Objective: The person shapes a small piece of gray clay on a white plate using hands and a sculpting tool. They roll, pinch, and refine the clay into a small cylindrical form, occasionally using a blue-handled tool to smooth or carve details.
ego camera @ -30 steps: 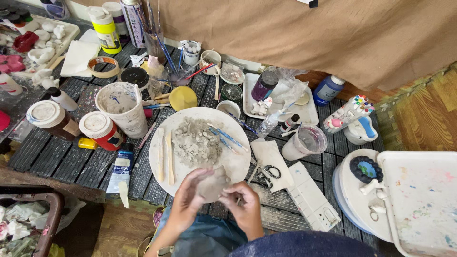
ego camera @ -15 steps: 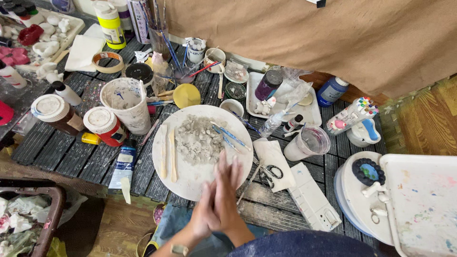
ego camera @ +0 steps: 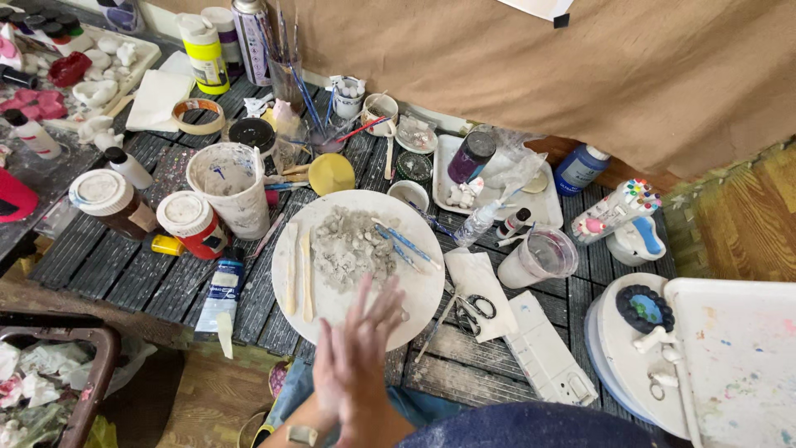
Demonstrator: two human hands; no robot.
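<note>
Pressing palms together, left hand (ego camera: 330, 377) and right hand (ego camera: 365, 348) point toward plate (ego camera: 419, 286).

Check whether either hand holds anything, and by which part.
Cannot be told: the left hand and right hand are pressed palm to palm over the white plate's near edge, hiding anything between.

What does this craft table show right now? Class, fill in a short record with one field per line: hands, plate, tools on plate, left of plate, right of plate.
hands: left hand and right hand pressed palm to palm at the plate's near edge
plate: round white plate holding a heap of grey clay
tools on plate: two wooden sticks, blue-handled tools
left of plate: paint tube, white cup
right of plate: scissors
</note>
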